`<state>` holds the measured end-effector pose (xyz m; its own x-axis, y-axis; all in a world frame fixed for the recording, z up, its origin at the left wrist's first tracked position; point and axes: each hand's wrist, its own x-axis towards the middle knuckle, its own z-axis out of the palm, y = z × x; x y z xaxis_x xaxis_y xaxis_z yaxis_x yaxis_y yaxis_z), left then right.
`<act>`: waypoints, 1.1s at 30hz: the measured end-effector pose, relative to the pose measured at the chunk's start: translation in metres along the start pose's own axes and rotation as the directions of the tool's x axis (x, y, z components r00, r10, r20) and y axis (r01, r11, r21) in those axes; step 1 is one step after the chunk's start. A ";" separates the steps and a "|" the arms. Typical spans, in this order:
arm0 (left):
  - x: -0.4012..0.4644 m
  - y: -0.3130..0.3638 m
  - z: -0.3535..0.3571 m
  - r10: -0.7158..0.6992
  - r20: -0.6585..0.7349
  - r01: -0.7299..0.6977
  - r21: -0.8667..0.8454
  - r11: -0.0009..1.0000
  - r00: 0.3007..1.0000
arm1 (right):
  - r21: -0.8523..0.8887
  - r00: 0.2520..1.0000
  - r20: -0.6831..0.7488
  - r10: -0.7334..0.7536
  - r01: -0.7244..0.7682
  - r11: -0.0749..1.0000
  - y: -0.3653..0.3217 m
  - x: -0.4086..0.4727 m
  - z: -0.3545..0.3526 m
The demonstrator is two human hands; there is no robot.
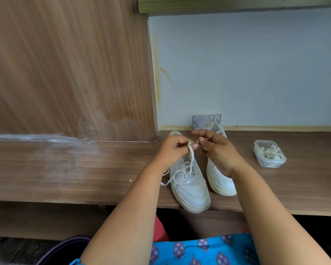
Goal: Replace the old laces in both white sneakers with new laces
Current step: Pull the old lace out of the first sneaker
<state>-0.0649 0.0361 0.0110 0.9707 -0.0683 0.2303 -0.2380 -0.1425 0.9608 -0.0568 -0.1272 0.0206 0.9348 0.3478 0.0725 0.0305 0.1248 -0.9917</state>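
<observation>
Two white sneakers stand side by side on a wooden shelf [103, 169], toes toward the person. The left hand [172, 150] pinches a white lace [190, 161] between thumb and fingers, lifted above the left sneaker [191, 190]; the lace trails loosely through its eyelets and onto the shelf. The right hand [218, 150] hovers over the right sneaker [221, 183], fingers loosely curled; whether it holds anything cannot be told. A clear plastic box [269, 153] containing laces sits well apart to the right.
</observation>
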 end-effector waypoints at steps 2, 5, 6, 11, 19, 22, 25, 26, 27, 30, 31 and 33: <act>0.001 0.008 -0.001 0.017 -0.080 -0.024 -0.079 0.997 0.997 | -0.226 0.998 -0.059 -0.028 0.014 0.974 0.006 0.001 -0.006; 0.001 0.021 -0.006 -0.017 -0.146 -0.028 -0.307 0.951 0.989 | -0.557 0.990 0.081 0.112 -0.048 0.829 0.020 -0.004 -0.007; 0.000 0.024 -0.008 -0.030 -0.118 -0.020 -0.406 0.914 0.993 | -0.587 0.992 0.080 0.100 -0.034 0.809 0.024 -0.004 -0.004; -0.004 0.025 -0.028 -0.020 0.135 0.096 -0.583 0.807 0.991 | -0.430 0.914 -0.186 -0.361 0.255 0.866 0.005 0.001 0.010; -0.015 0.006 -0.026 -0.379 0.584 0.463 0.006 0.886 0.717 | -0.608 0.920 0.054 -0.388 0.338 0.718 -0.001 -0.006 0.009; -0.017 0.011 -0.063 -0.278 0.552 0.501 -0.305 0.810 0.786 | -0.635 0.956 -0.007 -0.294 0.223 0.740 0.003 -0.004 0.001; -0.018 0.009 -0.086 -0.487 0.290 0.561 -0.291 0.775 0.824 | -0.850 0.981 0.130 -0.144 0.185 0.493 0.019 0.000 -0.001; -0.014 -0.002 -0.091 -0.605 0.108 0.613 -0.067 0.787 0.789 | -0.893 0.982 0.170 -0.079 0.187 0.410 0.025 0.001 0.002; -0.011 -0.014 -0.093 -0.668 -0.090 0.664 0.267 0.698 0.739 | -0.920 0.981 0.191 -0.023 0.187 0.344 0.030 0.002 0.006; -0.002 -0.036 -0.086 -0.710 -0.322 0.543 0.834 0.100 0.626 | -0.921 0.990 0.141 -0.015 0.137 0.366 0.035 0.008 0.011; -0.001 -0.035 -0.078 -0.679 -0.351 0.544 0.835 0.085 0.645 | -0.866 0.995 0.092 -0.028 0.094 0.491 0.032 0.008 0.011; 0.002 -0.021 -0.056 -0.504 -0.369 0.549 0.790 0.273 0.781 | -0.497 0.998 -0.012 0.057 -0.055 0.866 0.021 0.006 0.008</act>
<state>-0.0558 0.0939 0.0002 0.8901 0.3830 -0.2468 0.4424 -0.8561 0.2670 -0.0536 -0.1150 0.0011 0.9390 0.3435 0.0144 0.1505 -0.3730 -0.9155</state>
